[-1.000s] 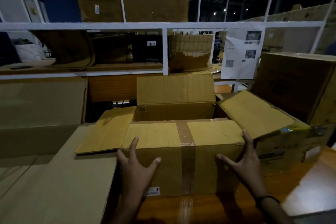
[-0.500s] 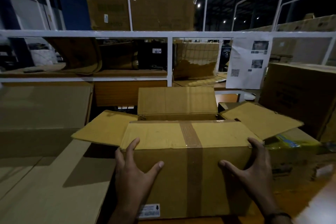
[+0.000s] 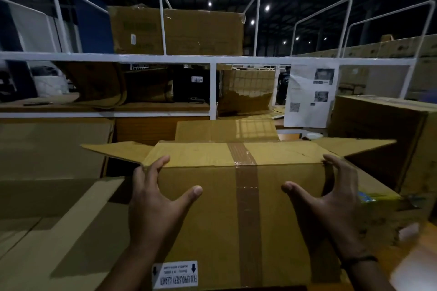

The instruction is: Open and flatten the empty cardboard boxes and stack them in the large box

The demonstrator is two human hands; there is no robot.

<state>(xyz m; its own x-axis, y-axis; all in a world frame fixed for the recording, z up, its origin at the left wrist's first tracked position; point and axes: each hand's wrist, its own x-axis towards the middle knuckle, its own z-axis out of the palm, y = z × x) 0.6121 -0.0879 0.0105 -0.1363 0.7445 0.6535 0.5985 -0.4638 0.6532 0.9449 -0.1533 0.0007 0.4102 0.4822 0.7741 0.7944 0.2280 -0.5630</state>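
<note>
A: Biggest first. White metal shelving point(image 3: 212, 59) across the back, stocked with cartons. Large cardboard box point(image 3: 56, 149) at left, flat sheets point(image 3: 59, 231) in front of it. Another closed carton point(image 3: 387, 130) at right. Paper notice point(image 3: 309, 94) hanging off the rail.

B: Task item?

A: Empty cardboard box point(image 3: 236, 215), centre frame, close to camera, lifted or tipped toward the wearer; counter under it not clearly visible. Top flaps open: left flap point(image 3: 118, 151) and right flap point(image 3: 354, 146) splayed outward, far flap point(image 3: 227, 130) upright. Brown tape strip point(image 3: 246, 186) over the near edge and down the front face, unbroken. Shipping label point(image 3: 175, 274) low on the front, print upside down.

B: Grip?

A: Left hand point(image 3: 156, 205) spread wide, palm on the front face, fingertips hooked over the left corner. Right hand point(image 3: 331, 198) the same at the right corner, thumb on the face. Pressed flat on cardboard, not closed around anything. Dark band point(image 3: 359, 258) on the right wrist.

B: Risks?

A: Palm-only hold, no wrap, so likely slip if tilted further. Tape intact, so panels probably won't fold flat until cut or torn. Splayed right flap close to the neighbouring carton, possible snag on a swing. Dim light, edges hard to read.
</note>
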